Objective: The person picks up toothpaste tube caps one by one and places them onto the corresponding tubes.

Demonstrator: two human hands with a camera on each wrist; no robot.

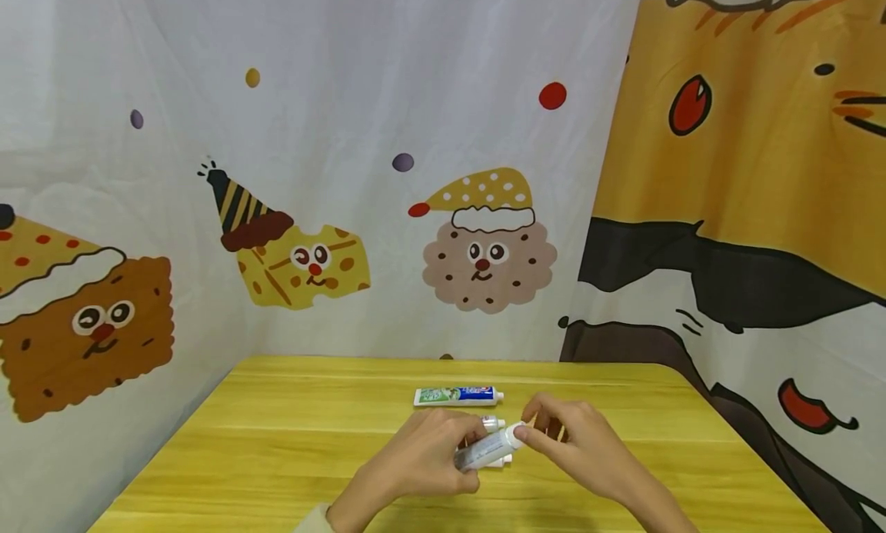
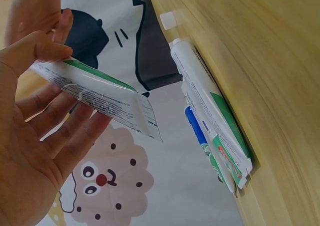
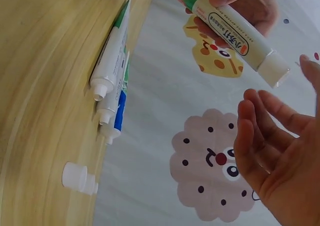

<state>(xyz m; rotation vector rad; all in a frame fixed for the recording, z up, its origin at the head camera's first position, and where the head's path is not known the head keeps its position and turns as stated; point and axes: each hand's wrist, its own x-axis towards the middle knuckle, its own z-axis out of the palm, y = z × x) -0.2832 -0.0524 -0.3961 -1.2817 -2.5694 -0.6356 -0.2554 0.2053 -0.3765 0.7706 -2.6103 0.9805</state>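
My left hand [image 1: 432,450] grips a white and green toothpaste tube [image 1: 487,448], thumb on one side and fingers on the other. The tube is held above the table, tilted, with its white cap [image 3: 274,69] on. My right hand [image 3: 280,146] is beside that cap, fingers bent and thumb apart, with a gap between them and the cap in the right wrist view. Below lie three more toothpaste tubes side by side: a blue and green tube [image 1: 457,396] farthest, a middle tube [image 3: 107,110], and a white and green tube [image 2: 212,103] nearest. Their nozzles show without caps.
Loose white caps [image 3: 75,176] stand on the wooden table [image 1: 298,425] beyond the nozzle ends of the tubes. A curtain [image 1: 332,133] with cartoon prints hangs behind the table and at both sides.
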